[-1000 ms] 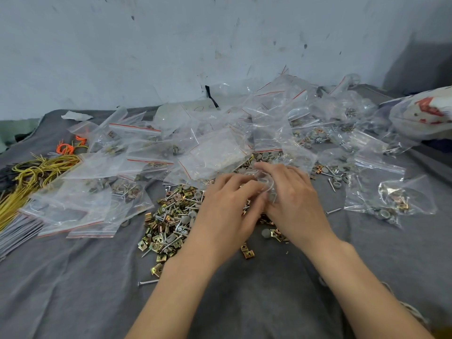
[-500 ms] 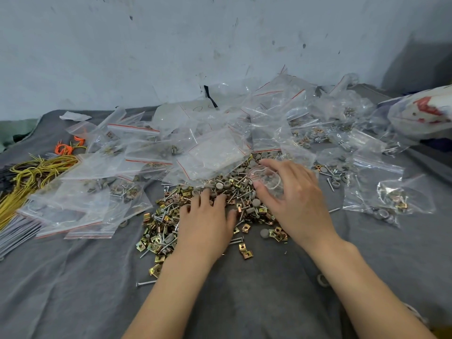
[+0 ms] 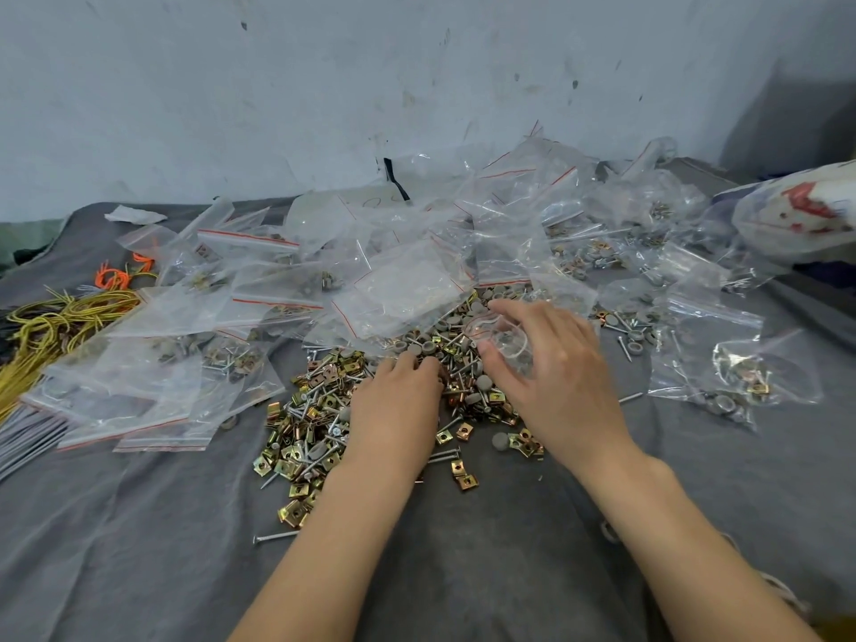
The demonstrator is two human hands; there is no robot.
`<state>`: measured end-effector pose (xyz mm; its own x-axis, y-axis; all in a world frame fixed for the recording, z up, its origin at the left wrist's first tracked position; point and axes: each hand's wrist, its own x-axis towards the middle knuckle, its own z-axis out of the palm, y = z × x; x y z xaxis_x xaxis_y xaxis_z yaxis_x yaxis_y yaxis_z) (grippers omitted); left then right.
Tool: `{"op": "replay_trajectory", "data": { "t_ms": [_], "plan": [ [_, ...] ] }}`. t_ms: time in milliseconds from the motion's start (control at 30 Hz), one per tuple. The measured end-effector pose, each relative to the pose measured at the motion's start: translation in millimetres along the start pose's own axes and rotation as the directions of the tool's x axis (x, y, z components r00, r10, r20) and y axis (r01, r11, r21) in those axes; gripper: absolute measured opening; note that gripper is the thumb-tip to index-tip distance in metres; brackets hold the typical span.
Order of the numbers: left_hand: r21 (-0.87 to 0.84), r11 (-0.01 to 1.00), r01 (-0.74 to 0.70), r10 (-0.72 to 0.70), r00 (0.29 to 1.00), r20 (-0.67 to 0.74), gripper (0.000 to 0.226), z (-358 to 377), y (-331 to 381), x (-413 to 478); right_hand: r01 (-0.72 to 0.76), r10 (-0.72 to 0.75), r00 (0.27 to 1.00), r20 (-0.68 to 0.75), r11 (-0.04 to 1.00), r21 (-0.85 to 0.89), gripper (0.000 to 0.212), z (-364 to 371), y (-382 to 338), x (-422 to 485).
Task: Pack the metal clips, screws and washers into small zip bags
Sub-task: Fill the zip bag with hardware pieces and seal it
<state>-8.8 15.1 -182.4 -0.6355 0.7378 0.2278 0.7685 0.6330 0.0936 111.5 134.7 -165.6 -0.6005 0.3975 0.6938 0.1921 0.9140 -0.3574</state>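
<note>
Both hands are down in the pile of metal clips, screws and washers (image 3: pixel 324 424), which sprawls across the grey cloth (image 3: pixel 139 549) at the centre. The left hand (image 3: pixel 393 405) lies palm-down on the heap, fingers curled into the loose parts; whether it pinches anything, I cannot tell. The right hand (image 3: pixel 551 377), just at its 3 o'clock, grips a small clear zip bag (image 3: pixel 505 340) between thumb and fingers, held above the top of the pile. From 9 o'clock round to 3 o'clock the heap is ringed by more zip bags (image 3: pixel 259 289), several holding hardware. Far out at 9 o'clock lie yellow wires (image 3: pixel 51 322), well apart from the hands.
</note>
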Motion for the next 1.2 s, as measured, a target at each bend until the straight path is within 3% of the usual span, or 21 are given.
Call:
{"op": "replay_trajectory", "data": {
  "t_ms": [333,400,467,533,600,733,800,1033,1200],
  "plan": [
    [0.033,0.999,-0.041,0.044,0.995,-0.088,0.023,5,0,5,-0.016,0.016,1.000,-0.007,1.000,0.006,0.041,0,2,2],
    [-0.023,1.000,-0.004,0.002,0.995,-0.105,0.027,-3,-1,5,-0.015,0.015,1.000,0.004,1.000,0.004,0.041,-1,3,2],
    [-0.190,0.981,0.047,-0.079,0.983,-0.164,0.030,-14,-3,7,-0.018,0.018,0.999,0.032,1.000,0.003,0.041,-3,3,2],
    [-0.497,0.864,0.077,-0.192,0.964,-0.186,0.028,-27,-5,8,-0.025,0.025,0.997,0.070,1.000,0.006,0.044,-4,2,1],
    [-0.752,0.655,0.067,-0.262,0.954,-0.143,0.023,-39,-6,9,-0.024,0.024,0.994,0.103,1.000,0.003,0.047,-4,0,1],
    [-0.916,0.401,0.016,-0.253,0.963,-0.094,0.009,-55,-2,8,-0.016,0.017,0.991,0.133,1.000,-0.008,0.052,-4,-2,0],
    [-0.934,0.357,-0.003,-0.212,0.974,-0.084,0.004,-57,2,7,-0.014,0.014,0.992,0.126,1.000,-0.006,0.052,-3,-1,0],
    [-0.794,0.589,-0.151,0.022,0.985,-0.171,0.005,-60,16,6,0.025,-0.026,0.994,0.108,1.000,0.005,0.063,0,0,0],
    [-0.732,0.658,-0.174,0.115,0.985,-0.131,0.007,-62,20,13,0.067,-0.064,0.994,0.092,0.997,-0.024,0.063,1,3,-1]
  ]
}}
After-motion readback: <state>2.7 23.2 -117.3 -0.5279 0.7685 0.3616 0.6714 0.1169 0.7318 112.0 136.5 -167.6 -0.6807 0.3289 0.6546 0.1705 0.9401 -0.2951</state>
